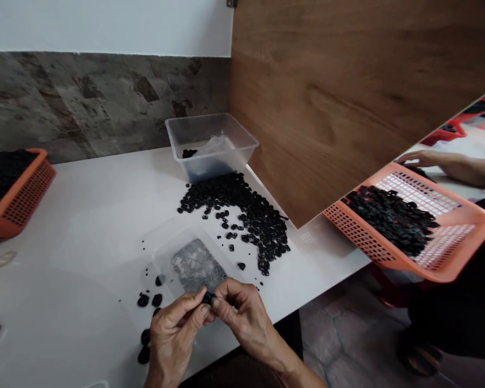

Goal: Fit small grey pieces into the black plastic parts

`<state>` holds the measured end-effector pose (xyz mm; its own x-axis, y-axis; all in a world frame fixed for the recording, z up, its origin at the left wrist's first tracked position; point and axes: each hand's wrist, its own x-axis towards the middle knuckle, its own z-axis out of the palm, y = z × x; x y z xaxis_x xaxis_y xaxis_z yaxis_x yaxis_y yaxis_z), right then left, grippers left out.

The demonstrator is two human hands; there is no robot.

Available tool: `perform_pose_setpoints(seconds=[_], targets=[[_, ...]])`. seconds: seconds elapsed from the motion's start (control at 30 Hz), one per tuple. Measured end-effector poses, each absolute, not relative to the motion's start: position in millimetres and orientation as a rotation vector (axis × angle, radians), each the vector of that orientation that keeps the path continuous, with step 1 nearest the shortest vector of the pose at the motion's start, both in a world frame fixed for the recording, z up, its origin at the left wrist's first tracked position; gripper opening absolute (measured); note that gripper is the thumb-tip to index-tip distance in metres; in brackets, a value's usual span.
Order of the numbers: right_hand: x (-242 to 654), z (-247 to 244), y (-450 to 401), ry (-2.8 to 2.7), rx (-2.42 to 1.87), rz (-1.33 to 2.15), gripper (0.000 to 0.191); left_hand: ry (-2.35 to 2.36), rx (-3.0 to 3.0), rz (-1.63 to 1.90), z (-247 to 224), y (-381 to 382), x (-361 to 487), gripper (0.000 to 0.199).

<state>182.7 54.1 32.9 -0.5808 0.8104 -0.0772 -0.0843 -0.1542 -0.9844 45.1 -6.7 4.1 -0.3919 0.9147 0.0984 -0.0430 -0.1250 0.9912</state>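
A small black piece [208,297] is pinched between the fingertips of my left hand [178,331] and my right hand [246,318]. Both hands are closed on it, over the near edge of a shallow clear tray [161,258] that holds many tiny grey metallic bits [198,264]. Several larger black pieces [143,300] lie on the white table just left of my hands. Beyond the tray spreads a big pile of small black pieces [262,221].
A clear plastic bin [214,161] stands behind the pile. Orange baskets of black pieces stand at the left [32,188] and right [464,237]. A wooden panel [327,97] rises at the right; beyond it shows another person's hand [432,159].
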Motion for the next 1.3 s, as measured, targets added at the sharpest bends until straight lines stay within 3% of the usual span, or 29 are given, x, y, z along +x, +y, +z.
perform_pose_setpoints(seconds=[0.27,0.67,1.3], targets=[[186,31,54,-1.52,-0.801,1.809,0.026,1.419,0.798,1.551,2,-6,44,0.017],[188,15,61,-1.373,-0.769,2.0,0.038,1.266,0.497,1.37,13,-1,38,0.021],[187,20,64,-1.14,-0.735,2.263,0.037,1.155,0.693,1.319,15,-11,33,0.013]])
